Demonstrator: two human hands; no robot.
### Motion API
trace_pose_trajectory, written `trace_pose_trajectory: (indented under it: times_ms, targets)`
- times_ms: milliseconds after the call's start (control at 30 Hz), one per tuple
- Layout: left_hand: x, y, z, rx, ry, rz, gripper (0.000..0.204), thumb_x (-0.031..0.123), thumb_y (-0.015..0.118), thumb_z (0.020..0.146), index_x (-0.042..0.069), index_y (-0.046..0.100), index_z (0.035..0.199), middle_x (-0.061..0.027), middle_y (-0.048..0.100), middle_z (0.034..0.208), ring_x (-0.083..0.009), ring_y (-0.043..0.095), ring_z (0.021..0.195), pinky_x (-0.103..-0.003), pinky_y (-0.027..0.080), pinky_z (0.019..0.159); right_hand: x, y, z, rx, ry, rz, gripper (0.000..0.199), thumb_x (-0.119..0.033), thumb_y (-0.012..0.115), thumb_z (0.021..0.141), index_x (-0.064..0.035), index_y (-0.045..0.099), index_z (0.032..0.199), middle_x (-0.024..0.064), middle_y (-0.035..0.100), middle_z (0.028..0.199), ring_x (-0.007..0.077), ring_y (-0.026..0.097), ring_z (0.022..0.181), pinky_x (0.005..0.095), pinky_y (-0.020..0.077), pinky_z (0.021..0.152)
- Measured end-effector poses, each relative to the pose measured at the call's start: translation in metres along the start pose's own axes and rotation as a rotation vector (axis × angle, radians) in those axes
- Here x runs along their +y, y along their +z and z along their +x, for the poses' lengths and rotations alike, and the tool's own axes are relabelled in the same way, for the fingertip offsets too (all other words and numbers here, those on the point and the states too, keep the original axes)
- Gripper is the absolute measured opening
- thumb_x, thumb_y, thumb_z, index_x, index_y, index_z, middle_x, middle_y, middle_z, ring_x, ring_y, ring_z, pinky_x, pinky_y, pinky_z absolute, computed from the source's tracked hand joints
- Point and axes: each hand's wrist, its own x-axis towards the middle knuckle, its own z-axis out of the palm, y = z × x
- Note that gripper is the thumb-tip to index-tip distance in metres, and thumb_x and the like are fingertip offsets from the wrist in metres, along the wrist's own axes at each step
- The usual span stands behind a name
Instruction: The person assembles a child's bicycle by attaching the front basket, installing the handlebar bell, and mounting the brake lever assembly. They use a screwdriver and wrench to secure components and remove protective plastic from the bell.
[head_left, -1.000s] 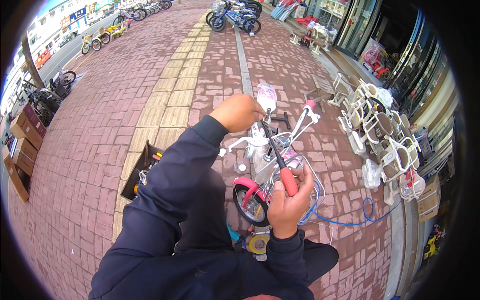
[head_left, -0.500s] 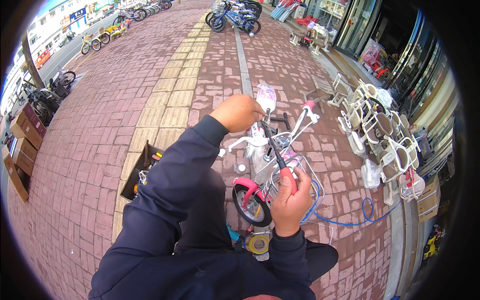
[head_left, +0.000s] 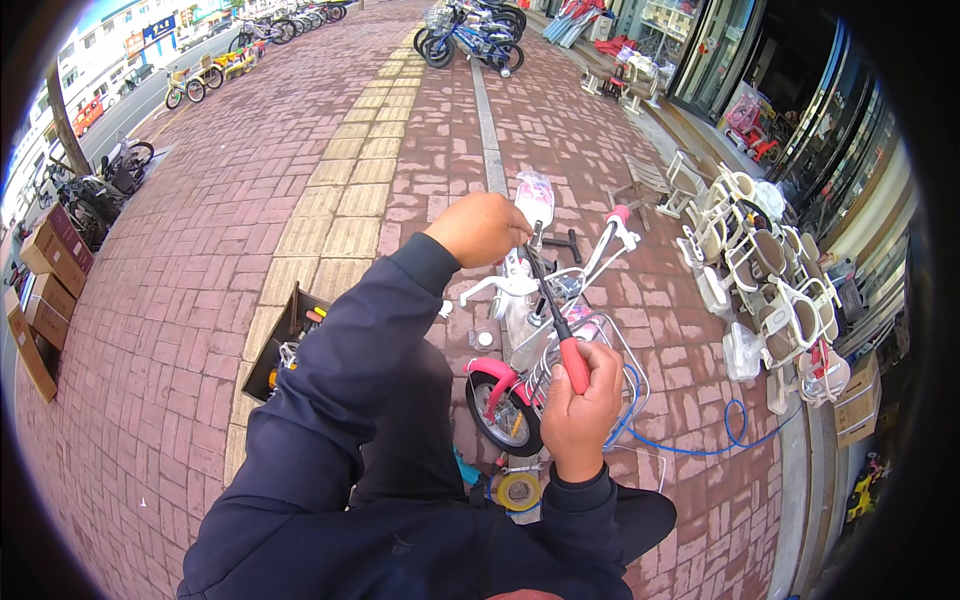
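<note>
Head view: the right hand is wrapped tight around the red rubbery handle of a long screwdriver, whose dark steel shaft slants up to the left hand. That hand is fisted over the stem of a small pink-and-white children's bicycle standing on ribbed red brick paving. A blue hose curls beside the wire basket.

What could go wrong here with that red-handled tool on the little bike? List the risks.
1. The long red-handled tool is gripped by the right hand far from its tip; it might slip off the fitting near the left hand.
2. The small pink bike could tip under pressure.
3. The blue hose loops beside it, a trip hazard.
</note>
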Motion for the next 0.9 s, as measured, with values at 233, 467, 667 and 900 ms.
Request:
trace_pose_trajectory:
  times_ms: [233, 467, 667, 900]
  targets:
    - [-0.001, 0.0, 0.001, -0.019, -0.024, -0.023, 0.026, 0.022, 0.065, 0.09, 0.009, 0.084, 0.103, -0.0173, 0.077, 0.1, -0.0397, 0.072, 0.093, -0.048, 0.057, 0.087, 0.001, -0.006, 0.0, -0.19, 0.674, 0.475, 0.036, -0.015, 0.067, 0.102, 0.0038, 0.059, 0.131, 0.0157, 0.073, 0.107, 0.0192, 0.07, 0.09, 0.0348, 0.0557, 0.079]
    - [-0.003, 0.001, 0.002, -0.002, -0.007, 0.013, 0.026, 0.021, 0.064, 0.09, 0.011, 0.084, 0.103, -0.0171, 0.077, 0.098, -0.0392, 0.073, 0.093, -0.049, 0.057, 0.087, 0.005, -0.002, 0.0, -0.169, -0.074, -0.14, 0.039, -0.016, 0.075, 0.098, 0.0003, 0.062, 0.13, 0.0138, 0.068, 0.101, 0.0259, 0.068, 0.086, 0.0418, 0.0542, 0.076]
    - [-0.003, 0.001, 0.001, -0.004, -0.02, -0.018, 0.025, 0.021, 0.065, 0.089, 0.011, 0.084, 0.102, -0.0167, 0.078, 0.097, -0.0388, 0.073, 0.092, -0.048, 0.058, 0.087, 0.008, -0.004, 0.003, -0.254, 0.42, 0.368, 0.051, -0.009, 0.077, 0.092, 0.0026, 0.058, 0.138, 0.0146, 0.068, 0.101, 0.0277, 0.071, 0.092, 0.0377, 0.0571, 0.077]
    - [-0.001, 0.0, 0.001, -0.01, -0.043, -0.012, 0.025, 0.02, 0.065, 0.088, 0.011, 0.084, 0.101, -0.0171, 0.078, 0.096, -0.0391, 0.073, 0.091, -0.048, 0.058, 0.087, 0.005, -0.006, 0.005, -0.162, -0.162, -0.14, 0.053, -0.001, 0.075, 0.088, 0.0036, 0.059, 0.139, 0.0138, 0.068, 0.106, 0.0223, 0.069, 0.099, 0.036, 0.057, 0.081]
